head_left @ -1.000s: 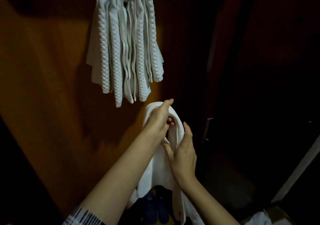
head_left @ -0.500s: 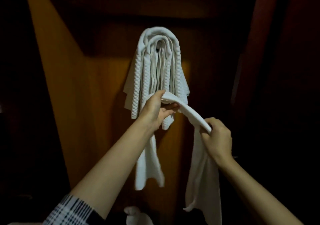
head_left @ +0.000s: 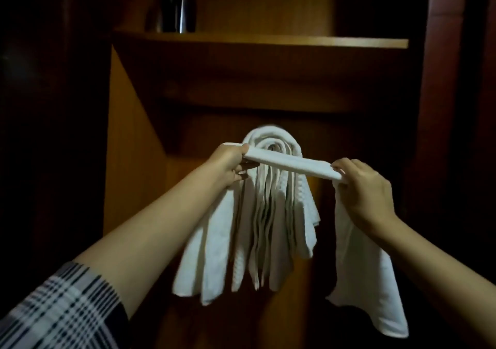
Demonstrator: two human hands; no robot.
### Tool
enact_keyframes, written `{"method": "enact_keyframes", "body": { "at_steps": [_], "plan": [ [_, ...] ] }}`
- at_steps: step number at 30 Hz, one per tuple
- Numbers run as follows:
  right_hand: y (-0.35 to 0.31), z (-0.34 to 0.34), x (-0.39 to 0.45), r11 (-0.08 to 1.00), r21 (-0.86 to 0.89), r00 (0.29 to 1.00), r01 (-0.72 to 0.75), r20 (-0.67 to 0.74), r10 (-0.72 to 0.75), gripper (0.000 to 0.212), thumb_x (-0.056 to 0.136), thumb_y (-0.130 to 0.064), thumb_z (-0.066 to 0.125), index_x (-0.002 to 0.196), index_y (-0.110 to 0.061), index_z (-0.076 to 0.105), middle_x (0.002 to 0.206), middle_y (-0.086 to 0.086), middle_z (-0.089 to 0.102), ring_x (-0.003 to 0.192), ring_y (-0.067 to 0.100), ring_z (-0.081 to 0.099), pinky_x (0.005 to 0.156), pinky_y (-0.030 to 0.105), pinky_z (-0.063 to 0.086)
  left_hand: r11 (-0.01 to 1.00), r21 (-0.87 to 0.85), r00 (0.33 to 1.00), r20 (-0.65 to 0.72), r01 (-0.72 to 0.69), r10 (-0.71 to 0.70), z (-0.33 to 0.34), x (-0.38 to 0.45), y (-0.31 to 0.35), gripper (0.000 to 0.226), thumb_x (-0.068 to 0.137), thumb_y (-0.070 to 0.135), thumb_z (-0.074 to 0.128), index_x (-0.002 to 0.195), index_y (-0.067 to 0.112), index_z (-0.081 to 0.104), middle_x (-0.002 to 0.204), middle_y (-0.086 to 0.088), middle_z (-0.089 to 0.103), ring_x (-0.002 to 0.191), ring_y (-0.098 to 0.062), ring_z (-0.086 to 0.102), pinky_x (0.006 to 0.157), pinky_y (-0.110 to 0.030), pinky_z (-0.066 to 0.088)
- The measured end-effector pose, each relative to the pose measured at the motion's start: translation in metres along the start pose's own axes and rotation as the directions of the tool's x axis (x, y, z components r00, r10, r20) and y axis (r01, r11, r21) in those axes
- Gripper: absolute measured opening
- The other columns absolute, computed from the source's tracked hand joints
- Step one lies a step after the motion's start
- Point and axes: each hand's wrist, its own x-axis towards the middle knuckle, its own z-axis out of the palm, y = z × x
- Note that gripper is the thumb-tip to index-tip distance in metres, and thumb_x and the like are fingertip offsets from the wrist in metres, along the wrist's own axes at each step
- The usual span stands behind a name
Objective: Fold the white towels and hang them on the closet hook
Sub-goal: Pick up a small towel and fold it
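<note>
**Folded towel stretched between both hands before the hung bundle**

A white towel [head_left: 290,165], folded into a narrow, flat band, runs nearly level between the two hands inside a wooden closet. The left hand [head_left: 228,165] grips one end, fingers curled under the cloth and thumb on top. The right hand [head_left: 362,187] grips the other end, its fingers [head_left: 341,167] clamped over the fold; from there the rest of the towel hangs down in a long, soft panel with a loose lower corner.

Just behind the band, a bundle of hung towels [head_left: 268,228] drapes from a point on the closet's back panel [head_left: 209,134]; the hook itself is hidden by the cloth. Their tops form rounded nested loops, and several show a ribbed, waffle-like weave along the edges.

Above, a smooth orange-brown shelf [head_left: 268,39] carries a dark, glossy bottle-like object [head_left: 178,8]. A plaid sleeve [head_left: 61,313] covers the left upper arm.
</note>
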Motion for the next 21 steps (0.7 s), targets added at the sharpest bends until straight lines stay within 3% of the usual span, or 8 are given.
{"method": "enact_keyframes", "body": {
  "at_steps": [1, 2, 3, 4, 6, 13, 16, 21],
  "plan": [
    [0.001, 0.001, 0.011, 1.0, -0.016, 1.0, 0.013, -0.006, -0.013, 0.015, 0.087, -0.001, 0.057, 0.099, -0.004, 0.065, 0.084, 0.013, 0.063, 0.069, 0.031, 0.057, 0.052, 0.03, 0.036, 1.0, -0.019, 1.0, 0.005, -0.002, 0.002, -0.002, 0.009, 0.008, 0.025, 0.1, 0.016, 0.042, 0.119, 0.003, 0.051, 0.091, -0.008, 0.058, 0.042, -0.008, 0.047, 0.062, -0.026, 0.045],
    [0.001, 0.004, 0.023, 0.999, -0.031, 1.0, 0.02, -0.011, -0.02, 0.017, 0.087, 0.001, 0.056, 0.101, -0.003, 0.064, 0.084, 0.014, 0.063, 0.069, 0.031, 0.056, 0.053, 0.031, 0.037, 1.0, -0.029, 1.0, 0.001, -0.007, 0.007, -0.004, 0.017, 0.018, 0.019, 0.1, 0.017, 0.042, 0.108, 0.004, 0.054, 0.087, -0.008, 0.055, 0.062, -0.024, 0.069, 0.05, -0.022, 0.044],
    [0.001, 0.006, 0.034, 0.999, -0.039, 1.0, 0.02, -0.02, -0.021, 0.019, 0.087, 0.002, 0.054, 0.103, -0.004, 0.064, 0.085, 0.014, 0.064, 0.07, 0.031, 0.057, 0.054, 0.033, 0.04, 0.999, -0.035, 1.0, -0.021, -0.021, 0.02, -0.006, 0.027, 0.026, 0.017, 0.099, 0.017, 0.043, 0.091, 0.006, 0.054, 0.079, -0.007, 0.053, 0.107, -0.025, 0.044, 0.04, -0.017, 0.042],
    [0.001, 0.009, 0.044, 0.999, -0.04, 0.999, 0.019, -0.035, -0.02, 0.022, 0.087, 0.004, 0.052, 0.105, -0.003, 0.063, 0.087, 0.015, 0.064, 0.072, 0.032, 0.057, 0.056, 0.035, 0.043, 0.998, -0.037, 0.999, -0.036, -0.041, 0.04, -0.008, 0.037, 0.034, 0.021, 0.099, 0.018, 0.045, 0.081, 0.009, 0.051, 0.068, -0.005, 0.052, 0.079, -0.032, 0.065, 0.037, -0.016, 0.041],
    [0.001, 0.016, 0.064, 0.999, -0.038, 0.997, 0.015, -0.072, -0.017, 0.027, 0.086, 0.006, 0.051, 0.108, -0.003, 0.063, 0.089, 0.016, 0.065, 0.075, 0.033, 0.058, 0.059, 0.038, 0.046, 0.995, -0.053, 0.996, -0.029, -0.086, 0.085, -0.01, 0.056, 0.048, 0.015, 0.098, 0.019, 0.046, 0.088, 0.009, 0.05, 0.063, -0.002, 0.049, 0.062, -0.027, 0.056, 0.046, -0.02, 0.045],
    [0.009, 0.06, 0.128, 0.997, -0.074, 0.994, -0.024, -0.113, 0.016, 0.026, 0.086, 0.001, 0.052, 0.106, -0.009, 0.064, 0.087, 0.013, 0.066, 0.078, 0.034, 0.059, 0.064, 0.042, 0.046, 0.991, -0.024, 0.991, 0.019, -0.128, 0.129, -0.019, 0.131, 0.063, 0.039, 0.099, 0.021, 0.044, 0.134, 0.003, 0.045, 0.063, -0.001, 0.039, 0.086, -0.028, 0.058, 0.078, -0.025, 0.042],
    [0.021, 0.086, 0.149, 0.995, -0.087, 0.993, -0.047, -0.115, 0.036, 0.025, 0.081, 0.0, 0.057, 0.103, -0.01, 0.066, 0.086, 0.013, 0.067, 0.078, 0.037, 0.061, 0.061, 0.039, 0.045, 0.995, -0.049, 0.996, 0.034, -0.081, 0.083, -0.019, 0.174, 0.055, 0.03, 0.099, 0.023, 0.044, 0.125, 0.007, 0.05, 0.074, -0.002, 0.044, 0.1, -0.025, 0.056, 0.103, -0.038, 0.036],
    [0.039, 0.138, 0.163, 0.978, -0.182, 0.994, -0.103, -0.065, 0.093, 0.024, 0.083, -0.005, 0.059, 0.104, -0.016, 0.065, 0.084, 0.007, 0.069, 0.075, 0.03, 0.064, 0.058, 0.029, 0.036, 0.987, -0.151, 0.997, 0.075, 0.048, -0.037, -0.018, 0.233, 0.022, 0.038, 0.099, 0.021, 0.044, 0.135, 0.007, 0.043, 0.119, -0.009, 0.059, 0.126, -0.026, 0.048, 0.106, -0.04, 0.031]
  ]
}}
